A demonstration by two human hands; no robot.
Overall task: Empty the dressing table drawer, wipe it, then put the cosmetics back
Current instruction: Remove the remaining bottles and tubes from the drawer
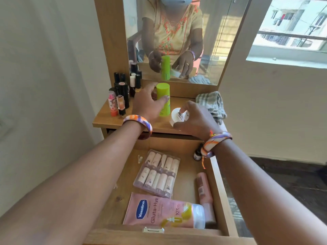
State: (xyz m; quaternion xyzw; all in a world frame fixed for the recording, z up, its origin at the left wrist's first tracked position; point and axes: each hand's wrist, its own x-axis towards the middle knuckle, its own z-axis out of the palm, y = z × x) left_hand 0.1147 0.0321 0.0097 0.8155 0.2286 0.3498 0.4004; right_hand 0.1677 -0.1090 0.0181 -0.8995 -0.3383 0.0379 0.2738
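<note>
The wooden drawer (218, 183) stands pulled open below me. In it lie a pink Vaseline tube (159, 212), a clear pack of several small tubes (158, 175), a pink bottle (204, 190) and a small dark bottle (197, 153). On the dressing table top (104, 121), my left hand (147, 105) grips an upright lime-green bottle (163, 96). My right hand (194, 119) holds a white jar (177, 115) just to the right of it.
Several lipsticks and dark bottles (120, 96) stand at the top's left end. A grey checked cloth (211, 103) lies bunched at its right end. A mirror (177, 38) rises behind. A window is on the right wall.
</note>
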